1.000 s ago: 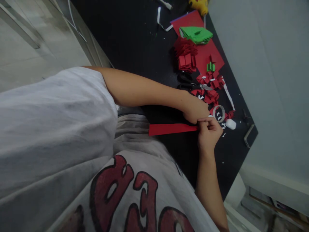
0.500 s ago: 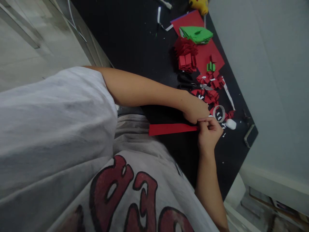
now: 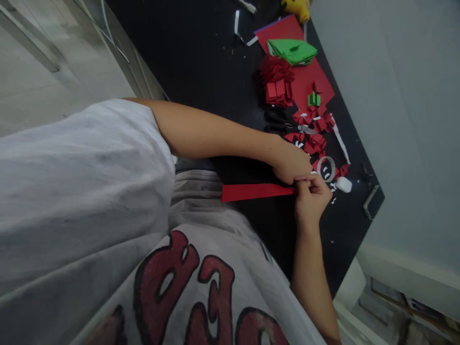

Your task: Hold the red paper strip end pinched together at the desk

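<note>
Both hands meet at the far end of a red paper strip [image 3: 257, 192]: right hand [image 3: 312, 191] pinching it between thumb and fingertips, left hand [image 3: 293, 164] curled beside it with the fingers hidden, so I can't tell whether it grips too. From the scissors [image 3: 289, 126], the strip lies off to my right, its long axis running from my hands back toward my body, its loose end over the grey fabric [image 3: 197, 194] at my lap. My left hand is between the scissors and the strip, nearer the scissors than my right. Beside the scissors' blades are red folded pieces [image 3: 316, 143]; past them to the right come a clear ring [image 3: 318, 168], a white case [image 3: 343, 184] and, farthest out, a phone [image 3: 374, 202]. Just left of the scissors stands a red folded stack [image 3: 278, 92], with green folded paper [image 3: 293, 51] farther left.
</note>
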A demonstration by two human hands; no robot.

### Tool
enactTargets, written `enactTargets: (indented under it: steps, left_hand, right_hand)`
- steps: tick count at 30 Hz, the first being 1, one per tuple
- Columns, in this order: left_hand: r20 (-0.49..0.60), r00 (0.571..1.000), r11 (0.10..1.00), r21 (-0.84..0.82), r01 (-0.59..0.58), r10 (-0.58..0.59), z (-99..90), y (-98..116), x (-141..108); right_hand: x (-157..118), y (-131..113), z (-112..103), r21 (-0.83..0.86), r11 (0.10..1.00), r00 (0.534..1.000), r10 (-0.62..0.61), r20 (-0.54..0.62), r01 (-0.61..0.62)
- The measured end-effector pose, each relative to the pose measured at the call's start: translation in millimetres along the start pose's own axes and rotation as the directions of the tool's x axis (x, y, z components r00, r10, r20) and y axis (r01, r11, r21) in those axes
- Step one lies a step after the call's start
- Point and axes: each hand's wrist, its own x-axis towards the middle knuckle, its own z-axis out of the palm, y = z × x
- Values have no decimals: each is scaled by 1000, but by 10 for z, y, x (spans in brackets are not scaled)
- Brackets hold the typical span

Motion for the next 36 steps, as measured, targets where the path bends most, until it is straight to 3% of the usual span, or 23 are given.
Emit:
enactTargets:
  steps: [5,12,22,27,36]
  left_hand:
    - [-54,999,998,-55,-2,-1,27,-24,13]
    - [50,999,999,49,9,-11,-40,24,-24]
    - [55,998,997,77,-6,2,-37,22,-19]
    - [13,1000,1000,0,15,-15,-31,20,-21]
    - [53,998,999,40,20,-22,-48,36,-29]
  right_hand:
    - [3,8,0,17,999,1000,28,5,-28]
    - [0,-6,-1,-4,1000,1000,21,12,-21]
    - [-2,8,-1,-15,1000,1000,18,17,-17]
    - [0,-3,0,-23,1000,1000,10,7,-10]
    - [-1,9,0,-13,1000,1000,18,11,-18]
